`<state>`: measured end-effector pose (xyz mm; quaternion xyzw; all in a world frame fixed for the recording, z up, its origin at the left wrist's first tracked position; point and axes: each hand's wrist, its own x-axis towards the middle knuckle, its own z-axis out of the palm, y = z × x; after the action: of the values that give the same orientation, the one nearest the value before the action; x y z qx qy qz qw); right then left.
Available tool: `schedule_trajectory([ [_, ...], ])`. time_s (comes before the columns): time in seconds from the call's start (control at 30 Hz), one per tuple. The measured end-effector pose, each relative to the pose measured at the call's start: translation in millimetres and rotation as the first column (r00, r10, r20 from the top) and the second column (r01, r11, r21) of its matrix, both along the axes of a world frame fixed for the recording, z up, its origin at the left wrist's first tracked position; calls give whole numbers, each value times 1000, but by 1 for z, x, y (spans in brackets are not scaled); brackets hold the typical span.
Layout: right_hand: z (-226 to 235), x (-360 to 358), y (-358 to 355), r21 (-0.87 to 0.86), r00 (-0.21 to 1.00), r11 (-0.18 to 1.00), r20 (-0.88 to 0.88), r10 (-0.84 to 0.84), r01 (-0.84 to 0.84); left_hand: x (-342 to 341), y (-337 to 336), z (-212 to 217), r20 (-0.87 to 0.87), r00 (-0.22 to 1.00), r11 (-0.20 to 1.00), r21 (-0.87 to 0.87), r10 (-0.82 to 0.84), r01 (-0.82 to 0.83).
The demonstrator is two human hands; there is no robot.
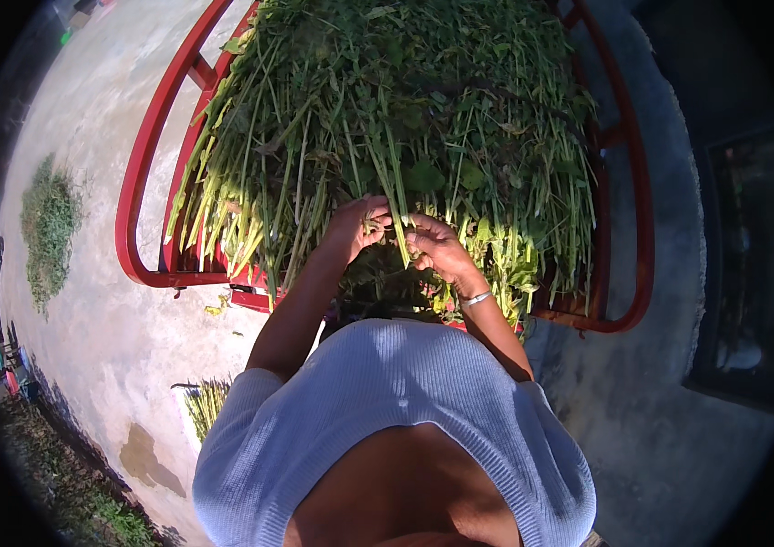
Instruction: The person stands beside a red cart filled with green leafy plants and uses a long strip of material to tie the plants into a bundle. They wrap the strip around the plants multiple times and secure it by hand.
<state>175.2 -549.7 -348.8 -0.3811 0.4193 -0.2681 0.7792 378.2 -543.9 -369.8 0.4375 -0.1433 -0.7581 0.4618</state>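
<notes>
A big heap of cut green leafy stalks [423,100] lies in front of me on a red metal-railed cart [136,182]. One pale green stalk [393,187] reaches down from the heap between my hands, its thick cut end pointing toward me. My right hand [442,248], with a bracelet at its wrist, pinches this stalk near its lower end. Close by on the stalk's left side, my left hand [361,226] has its fingers curled in. What those fingers hold, if anything, is too small to make out.
Red side rails curve around the heap, left and right. A bundle of trimmed stalks [206,403] lies on the concrete ground [196,337] at my left. A patch of green plants [50,228] is farther left. A dark-framed window or door [743,264] stands at the right.
</notes>
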Motion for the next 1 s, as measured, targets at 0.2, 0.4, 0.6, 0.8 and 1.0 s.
schedule_trajectory([
  [0.2,8,4,-2,-12,995,1000,99,17,-16,-8,22,21,308,951,999,32,-20,11],
  [0.4,1,13,1,-105,999,994,32,21,-17,-21,-25,8,2,971,970,-38,239,-239],
  [0.6,-11,29,1,-172,991,977,-26,-129,123,-40,-43,2,202,882,904,-62,427,-423],
  [0.8,-8,29,6,-339,981,923,3,-193,183,-16,-34,11,245,940,971,-88,239,-223],
  [1.0,-16,36,1,-548,946,832,-220,-240,84,-22,-42,16,23,973,970,-89,228,-225],
])
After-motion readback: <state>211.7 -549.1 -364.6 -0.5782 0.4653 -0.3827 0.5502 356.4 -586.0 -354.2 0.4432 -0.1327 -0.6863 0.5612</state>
